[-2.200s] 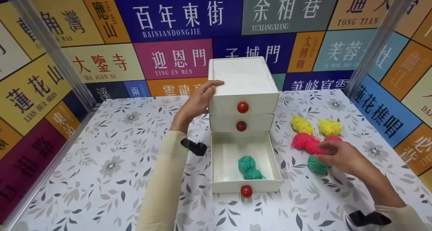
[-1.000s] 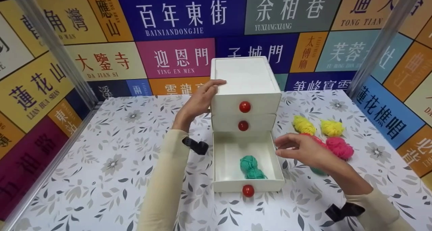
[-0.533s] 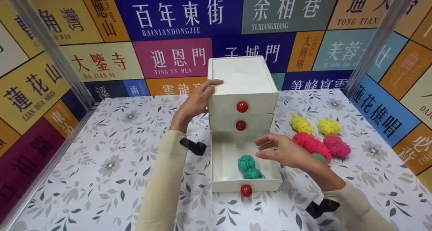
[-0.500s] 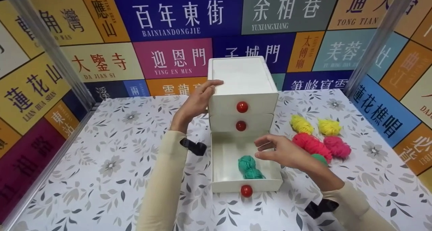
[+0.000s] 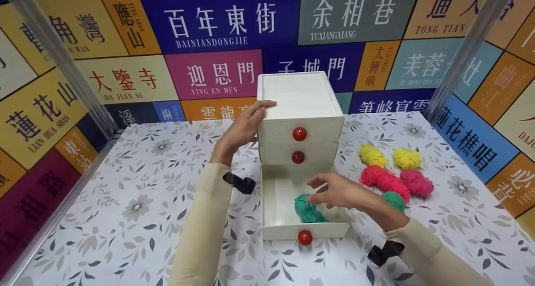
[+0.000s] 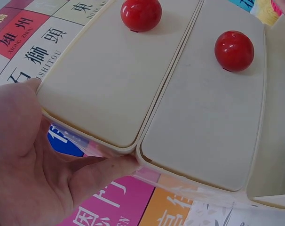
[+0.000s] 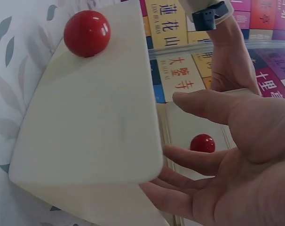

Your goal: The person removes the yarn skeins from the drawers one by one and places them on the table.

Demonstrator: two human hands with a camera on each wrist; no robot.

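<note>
A small white drawer unit (image 5: 299, 95) with round red knobs stands on the table, its bottom drawer (image 5: 278, 208) pulled out. In that drawer lies a skein of green yarn (image 5: 307, 210), partly hidden by my right hand (image 5: 342, 190). The right hand hovers over the drawer, fingers loosely bent and apart; in the right wrist view no yarn shows between the fingers. At the unit's upper left edge my left hand (image 5: 246, 121) rests, fingers laid on the top and thumb (image 6: 105, 174) along the side.
Right of the unit lie yellow skeins (image 5: 373, 155), a red skein (image 5: 385, 181), a pink skein (image 5: 416, 182) and another green skein (image 5: 393, 200), partly behind the right wrist. A leaf-patterned cloth (image 5: 138, 210) covers the table. Sign-printed panels (image 5: 217, 20) stand behind.
My right hand has left the loose green skein and moved left, over the open drawer, and lowered towards the green yarn there. The left hand stays in place.
</note>
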